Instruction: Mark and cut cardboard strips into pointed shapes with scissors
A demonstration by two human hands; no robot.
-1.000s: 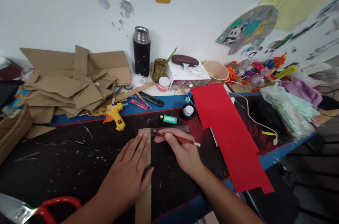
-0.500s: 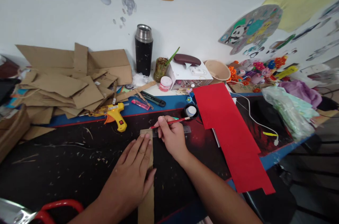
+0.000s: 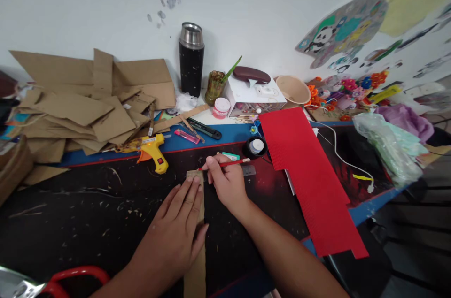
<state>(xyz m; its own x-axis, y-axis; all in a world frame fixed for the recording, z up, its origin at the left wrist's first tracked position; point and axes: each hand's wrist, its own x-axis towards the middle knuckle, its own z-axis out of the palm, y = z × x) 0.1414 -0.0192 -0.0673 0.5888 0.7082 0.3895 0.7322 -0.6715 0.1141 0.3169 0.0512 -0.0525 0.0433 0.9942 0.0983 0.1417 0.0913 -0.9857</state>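
Note:
A narrow cardboard strip [image 3: 196,267] lies lengthwise on the dark tabletop. My left hand [image 3: 179,223] rests flat on its upper part, fingers stretched toward the far end. Just right of that end, my right hand [image 3: 225,180] grips a red pencil [image 3: 234,162], its tip at the strip's far right corner. A clear ruler [image 3: 249,170] lies partly hidden under my right hand. Beyond the hand is a small teal-and-white item [image 3: 230,156]. Red-handled scissors [image 3: 75,273] lie at the lower left, partly out of view.
A yellow glue gun [image 3: 153,151] and cardboard pieces [image 3: 81,110] are at the left. A green-black utility knife [image 3: 202,127], black flask [image 3: 191,65] and round black holder [image 3: 254,148] stand or lie toward the back. Red corrugated sheet [image 3: 313,180] overhangs the table's edge at right.
The view has shifted slightly, so the background sits a little higher. The pencil's back end has dipped slightly; its tip stays at the strip's corner. My left hand holds its place.

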